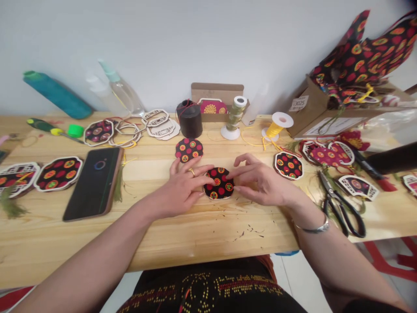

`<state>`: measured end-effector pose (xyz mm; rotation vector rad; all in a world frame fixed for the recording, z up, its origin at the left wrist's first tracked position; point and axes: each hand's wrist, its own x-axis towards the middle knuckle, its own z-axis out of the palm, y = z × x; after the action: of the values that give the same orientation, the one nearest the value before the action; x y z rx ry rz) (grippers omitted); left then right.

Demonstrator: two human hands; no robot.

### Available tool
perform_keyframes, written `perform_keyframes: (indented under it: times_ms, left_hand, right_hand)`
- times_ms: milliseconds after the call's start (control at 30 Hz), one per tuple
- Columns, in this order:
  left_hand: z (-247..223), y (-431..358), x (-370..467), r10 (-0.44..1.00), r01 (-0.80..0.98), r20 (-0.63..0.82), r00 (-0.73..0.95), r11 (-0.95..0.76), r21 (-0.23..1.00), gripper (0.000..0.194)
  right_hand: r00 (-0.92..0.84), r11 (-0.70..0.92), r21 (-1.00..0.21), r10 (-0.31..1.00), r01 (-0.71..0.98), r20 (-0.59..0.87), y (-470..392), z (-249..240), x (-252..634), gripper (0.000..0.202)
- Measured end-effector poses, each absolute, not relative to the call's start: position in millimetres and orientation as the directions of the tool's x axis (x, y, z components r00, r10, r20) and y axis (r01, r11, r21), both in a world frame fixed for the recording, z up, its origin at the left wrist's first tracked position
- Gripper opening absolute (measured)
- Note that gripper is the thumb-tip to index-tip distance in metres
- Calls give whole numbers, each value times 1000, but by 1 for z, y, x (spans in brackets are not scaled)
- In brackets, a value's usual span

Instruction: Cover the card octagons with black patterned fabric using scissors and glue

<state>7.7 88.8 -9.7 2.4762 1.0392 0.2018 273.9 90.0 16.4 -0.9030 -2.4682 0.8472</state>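
A small scalloped disc [219, 183] faced with black fabric in a red and orange floral print lies flat on the wooden table, with a pale rim along its lower edge. My left hand [184, 189], wearing a ring, grips its left edge with thumb and index finger; the other fingers are stretched out over the table. At the right edge, the bent fingers and thumb of my right hand [257, 180] hold the disc. A matching loose fabric piece [189, 149] lies just beyond my left fingertips.
Left stand a phone [93, 182] and patterned wooden-framed pieces [58, 174]. Behind are a black thread spool [189, 119], a green thread cone [237, 115] and a yellow cord spool [276, 126]. Black-handled pliers [340, 204] and a cardboard box [325, 111] are right. Dark scraps [249, 232] lie near the front edge.
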Motion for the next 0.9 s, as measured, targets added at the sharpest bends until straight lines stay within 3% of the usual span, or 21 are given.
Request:
perform_keyframes:
  times_ms: [167, 267, 367, 533, 667, 767, 900]
  left_hand:
    - [-11, 89, 7, 705, 637, -26, 709, -624, 453, 40]
    - [-12, 89, 6, 708, 640, -16, 706, -628, 443, 40]
    - [-11, 88, 6, 709, 645, -12, 705, -634, 426, 40]
    - [-9, 86, 7, 722, 662, -22, 691, -621, 420, 40]
    - [-7, 84, 8, 760, 692, -20, 650, -580, 430, 45]
    - [-6, 83, 9, 762, 703, -24, 647, -585, 404, 36]
    - [-5, 81, 9, 772, 697, 25, 635, -587, 412, 37]
  right_hand:
    - [-637, 630, -612, 728, 478, 252, 89, 16, 274, 20]
    - [-715, 640, -652, 667, 407, 209, 88, 18, 273, 20]
    - [-714, 631, -623, 681, 462, 160, 88, 19, 274, 21]
    - [-633, 650, -572, 725, 500, 270, 86, 18, 270, 23]
    - [-751, 677, -586, 639, 445, 168, 81, 15, 260, 22]
    - [-724, 655, -548, 679, 520, 124, 81, 13, 258, 23]
    - [-652, 650, -499, 731, 573, 201, 82, 11, 257, 25]
